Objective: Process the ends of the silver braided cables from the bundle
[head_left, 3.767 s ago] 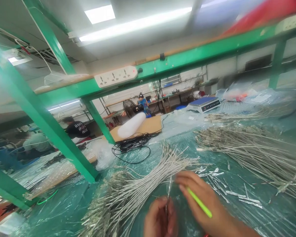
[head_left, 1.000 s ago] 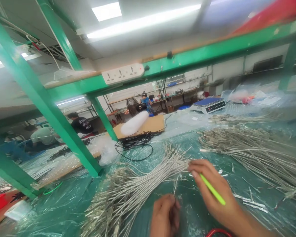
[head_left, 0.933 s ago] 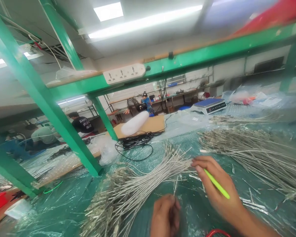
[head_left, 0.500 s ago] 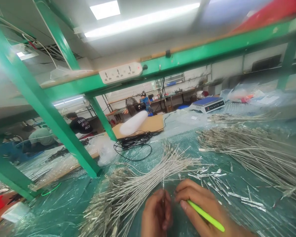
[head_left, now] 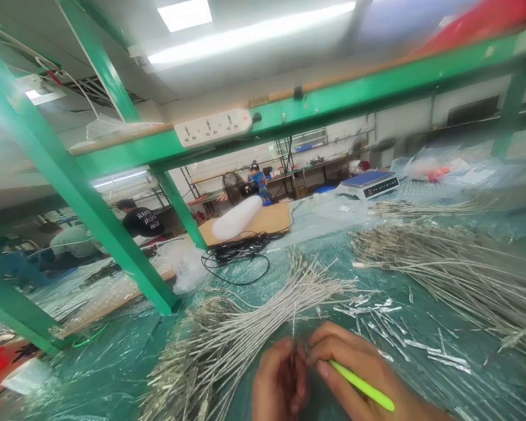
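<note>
My left hand (head_left: 277,383) is closed at the bottom centre, pinching a thin silver cable (head_left: 293,327) that sticks up between its fingers. My right hand (head_left: 359,377) is right beside it, fingertips touching the same cable, and a bright green tool (head_left: 362,386) lies across its palm under curled fingers. A fanned bundle of silver braided cables (head_left: 245,333) lies on the plastic-covered bench (head_left: 114,374) just left of and beyond both hands. Short cut silver pieces (head_left: 390,327) are scattered to the right of my right hand.
A bigger heap of silver cables (head_left: 447,263) fills the right side. Black coiled wire (head_left: 234,254) and a white roll (head_left: 236,217) lie further back, with a blue scale (head_left: 368,184). Green frame posts (head_left: 79,193) carry a power strip (head_left: 213,127). People work at benches at far left (head_left: 140,221).
My right hand drew back from the bundle's far end to meet my left hand near the bottom edge. It kept the green tool throughout. My left hand stayed closed on the cable.
</note>
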The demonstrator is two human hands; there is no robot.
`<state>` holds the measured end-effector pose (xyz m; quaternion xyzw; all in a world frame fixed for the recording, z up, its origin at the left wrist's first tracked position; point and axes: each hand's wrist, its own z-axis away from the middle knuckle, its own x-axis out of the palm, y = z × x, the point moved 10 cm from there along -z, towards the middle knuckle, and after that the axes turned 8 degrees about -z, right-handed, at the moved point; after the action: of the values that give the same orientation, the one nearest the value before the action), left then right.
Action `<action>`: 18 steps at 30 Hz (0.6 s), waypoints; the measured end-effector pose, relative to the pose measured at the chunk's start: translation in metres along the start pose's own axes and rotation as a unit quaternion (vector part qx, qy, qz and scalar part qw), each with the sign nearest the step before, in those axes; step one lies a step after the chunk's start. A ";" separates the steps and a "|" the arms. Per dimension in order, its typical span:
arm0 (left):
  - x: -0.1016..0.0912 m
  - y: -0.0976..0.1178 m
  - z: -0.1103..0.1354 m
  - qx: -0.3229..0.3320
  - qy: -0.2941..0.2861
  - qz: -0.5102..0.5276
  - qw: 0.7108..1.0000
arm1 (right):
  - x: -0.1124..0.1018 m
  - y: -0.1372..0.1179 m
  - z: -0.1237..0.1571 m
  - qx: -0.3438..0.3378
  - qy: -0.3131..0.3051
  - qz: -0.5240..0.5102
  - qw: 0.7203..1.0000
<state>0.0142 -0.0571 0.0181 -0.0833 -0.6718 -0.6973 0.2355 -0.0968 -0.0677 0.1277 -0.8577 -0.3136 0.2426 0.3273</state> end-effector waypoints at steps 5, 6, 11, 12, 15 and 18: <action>0.000 -0.001 0.000 -0.003 -0.004 0.001 1.000 | 0.000 0.001 -0.001 0.004 0.003 0.005 1.000; 0.001 -0.001 0.001 -0.004 -0.005 -0.001 1.000 | 0.000 0.001 -0.001 0.004 0.004 0.006 1.000; 0.003 0.001 0.004 -0.002 0.006 -0.008 1.000 | 0.000 0.001 -0.001 0.003 0.004 0.002 1.000; 0.004 0.001 0.004 -0.005 0.009 -0.007 1.000 | 0.000 0.002 -0.001 0.005 0.006 0.002 1.000; 0.004 -0.003 0.004 -0.022 0.007 -0.002 1.000 | 0.000 0.002 -0.001 0.008 0.008 0.003 1.000; 0.003 -0.005 0.003 -0.029 0.004 0.009 1.000 | -0.001 -0.001 -0.001 0.002 0.012 0.004 1.000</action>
<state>0.0086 -0.0548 0.0158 -0.0934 -0.6491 -0.7149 0.2424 -0.0975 -0.0685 0.1293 -0.8609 -0.3060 0.2342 0.3322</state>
